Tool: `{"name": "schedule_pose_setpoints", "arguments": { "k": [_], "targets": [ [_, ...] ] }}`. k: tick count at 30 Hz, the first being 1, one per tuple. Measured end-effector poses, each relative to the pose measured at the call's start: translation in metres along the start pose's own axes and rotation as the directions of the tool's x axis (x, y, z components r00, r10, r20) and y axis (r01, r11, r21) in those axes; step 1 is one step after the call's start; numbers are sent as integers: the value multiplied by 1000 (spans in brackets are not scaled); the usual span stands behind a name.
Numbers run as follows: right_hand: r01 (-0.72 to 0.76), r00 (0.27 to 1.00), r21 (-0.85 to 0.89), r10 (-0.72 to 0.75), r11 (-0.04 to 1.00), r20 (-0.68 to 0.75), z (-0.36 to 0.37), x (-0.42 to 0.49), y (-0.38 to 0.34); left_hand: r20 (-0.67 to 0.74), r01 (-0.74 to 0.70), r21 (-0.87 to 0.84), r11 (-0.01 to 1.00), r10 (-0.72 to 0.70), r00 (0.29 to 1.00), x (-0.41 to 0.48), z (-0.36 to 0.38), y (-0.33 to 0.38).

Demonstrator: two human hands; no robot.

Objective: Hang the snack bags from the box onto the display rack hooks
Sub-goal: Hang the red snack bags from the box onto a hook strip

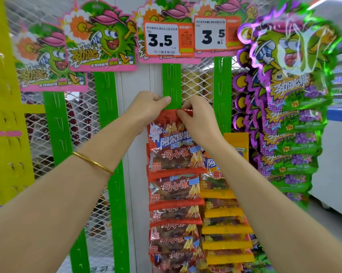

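Two hands meet at the top of a red snack bag (169, 134), pressed against the green clip strip (171, 81) above a column of hung red bags (174, 194). Fingers (183, 115) of the right hand (198, 119) pinch the bag's top seal; the left hand (146, 109) pinches the strip just above it, thumb across its front.

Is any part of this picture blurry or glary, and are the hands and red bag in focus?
Head view: the left hand, the right hand and the red bag at the centre are sharp; the purple and green bags at the right edge are smeared, with white glare streaks; the light is bright and even, without hard shadows; the green strips at the left lean, likely wide-angle distortion.
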State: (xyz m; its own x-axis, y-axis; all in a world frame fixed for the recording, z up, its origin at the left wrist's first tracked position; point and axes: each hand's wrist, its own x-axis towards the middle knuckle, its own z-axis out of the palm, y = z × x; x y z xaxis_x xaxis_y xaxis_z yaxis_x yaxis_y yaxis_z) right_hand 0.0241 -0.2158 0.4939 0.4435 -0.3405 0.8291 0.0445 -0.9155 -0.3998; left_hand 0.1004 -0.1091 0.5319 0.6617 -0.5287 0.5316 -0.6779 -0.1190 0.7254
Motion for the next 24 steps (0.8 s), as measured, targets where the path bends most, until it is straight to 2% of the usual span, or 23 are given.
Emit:
{"name": "schedule_pose_setpoints", "arguments": {
  "k": [4,9,14,20,24],
  "targets": [
    [20,999,-17,-21,1000,-41,2,12,-8,7,38,-15,999,-38,999,1,-2,2],
    [-6,1000,-48,6,999,-5,4,15,-10,-18,76,-52,996,-77,997,0,0,1],
    [-41,997,1,41,999,68,0,5,-7,-48,62,-41,997,-64,997,1,2,1],
    [-85,993,106,76,991,85,-1,-16,-5,20,26,-27,999,-25,999,-4,0,-9],
    [-72,993,26,70,997,91,2,-20,0,-15,-21,-54,998,20,1000,-6,3,-14]
  ]
}}
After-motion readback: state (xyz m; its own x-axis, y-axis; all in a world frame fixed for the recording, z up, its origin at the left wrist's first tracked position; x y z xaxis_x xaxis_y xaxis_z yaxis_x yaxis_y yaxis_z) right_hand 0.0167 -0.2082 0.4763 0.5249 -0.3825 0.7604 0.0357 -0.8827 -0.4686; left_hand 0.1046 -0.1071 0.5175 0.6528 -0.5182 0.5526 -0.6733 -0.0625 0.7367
